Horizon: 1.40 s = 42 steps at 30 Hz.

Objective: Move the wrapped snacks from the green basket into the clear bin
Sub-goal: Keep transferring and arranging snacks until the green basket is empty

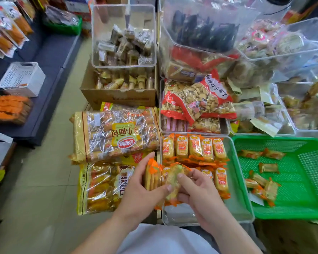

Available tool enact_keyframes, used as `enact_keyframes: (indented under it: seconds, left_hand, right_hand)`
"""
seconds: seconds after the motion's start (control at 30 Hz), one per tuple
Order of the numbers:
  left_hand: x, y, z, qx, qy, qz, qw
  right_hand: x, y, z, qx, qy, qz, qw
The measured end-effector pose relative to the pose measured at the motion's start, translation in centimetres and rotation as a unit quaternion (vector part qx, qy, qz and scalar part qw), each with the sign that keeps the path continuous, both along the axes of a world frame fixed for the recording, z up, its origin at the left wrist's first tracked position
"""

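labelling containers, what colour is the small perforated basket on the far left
The perforated basket is white, clearest in the head view.

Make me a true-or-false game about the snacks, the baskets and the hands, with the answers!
1. The green basket has snacks in it. True.
2. Both hands are empty. False: the left hand and right hand hold wrapped packs over the clear bin's left edge.
3. A row of orange packs stands in the clear bin. True.
4. The green basket is left of the clear bin. False: it is on the right.
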<state>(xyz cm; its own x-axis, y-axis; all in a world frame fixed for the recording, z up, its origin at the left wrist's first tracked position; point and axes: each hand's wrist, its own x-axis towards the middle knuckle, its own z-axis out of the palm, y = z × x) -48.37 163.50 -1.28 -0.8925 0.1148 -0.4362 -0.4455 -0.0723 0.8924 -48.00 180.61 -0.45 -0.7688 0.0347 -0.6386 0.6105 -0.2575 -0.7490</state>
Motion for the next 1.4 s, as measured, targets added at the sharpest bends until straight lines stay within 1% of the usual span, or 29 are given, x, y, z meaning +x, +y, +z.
enact_keyframes:
  seconds: [0.07, 0.2, 0.4, 0.53, 0.6, 0.67, 0.7, 0.73, 0.83, 0.87, 0.93, 1.0, 1.17, 1.33, 1.4]
  left_hand:
    - [0.1, 0.2, -0.1, 0.010, -0.011, 0.005, 1.000]
    - [0.2, 0.6, -0.1, 0.026, -0.025, 0.000, 0.999]
    - [0.4, 1.0, 0.2, 0.064, -0.034, -0.009, 0.997]
    - [0.5, 0.8, 0.1, 0.077, -0.051, -0.001, 0.996]
    - [0.6, 0.8, -0.1, 0.059, -0.049, 0.010, 0.997]
    - [0.6, 0.7, -0.2, 0.048, -0.049, 0.027, 0.997]
    - [0.7, 0.8, -0.2, 0.044, -0.048, 0.027, 0.998]
    - [0.7, 0.8, -0.1, 0.039, -0.045, 0.024, 0.998]
    - [0.8, 1.1, -0.1, 0.020, -0.034, 0.016, 0.999]
    - [0.9, 1.1, -0.2, 0.012, -0.031, 0.016, 0.999]
    - [1.0, 1.1, -0.4, -0.004, -0.031, 0.020, 0.999]
    - [0.9, 1.1, -0.6, -0.015, -0.030, 0.028, 0.999]
    - [0.6, 0.8, -0.6, -0.016, -0.029, 0.042, 0.999]
    - [0.4, -0.1, -0.9, -0.013, -0.044, 0.050, 0.998]
    - [0.3, -0.5, -0.8, -0.012, -0.043, 0.056, 0.997]
  right_hand:
    - [0.5, 0.5, 0.1, -0.010, 0.001, -0.004, 1.000]
    - [1.1, 1.1, 0.4, -0.040, 0.001, -0.041, 0.998]
    - [1.4, 0.8, 0.3, -0.016, 0.026, -0.134, 0.991]
    - [1.1, 0.7, 0.9, -0.054, 0.033, -0.171, 0.983]
    - [0.9, 0.9, 0.7, -0.002, 0.052, -0.182, 0.982]
    - [1.0, 1.2, -0.2, 0.092, 0.068, -0.147, 0.983]
    - [1.0, 1.3, -0.6, 0.121, 0.067, -0.121, 0.983]
    - [0.9, 1.4, -1.0, 0.130, 0.058, -0.100, 0.985]
    - [1.0, 1.7, -1.7, 0.086, 0.028, -0.079, 0.993]
    - [1.1, 1.8, -2.0, 0.090, 0.024, -0.073, 0.993]
    - [1.6, 2.0, -2.6, 0.129, 0.037, -0.055, 0.989]
    - [2.0, 2.3, -3.3, 0.167, 0.051, -0.062, 0.983]
    - [1.2, 3.4, -4.7, 0.198, 0.024, -0.094, 0.975]
    - [0.1, 4.0, -5.8, 0.239, 0.001, -0.060, 0.969]
    - [-0.1, 4.1, -6.0, 0.252, 0.013, -0.040, 0.967]
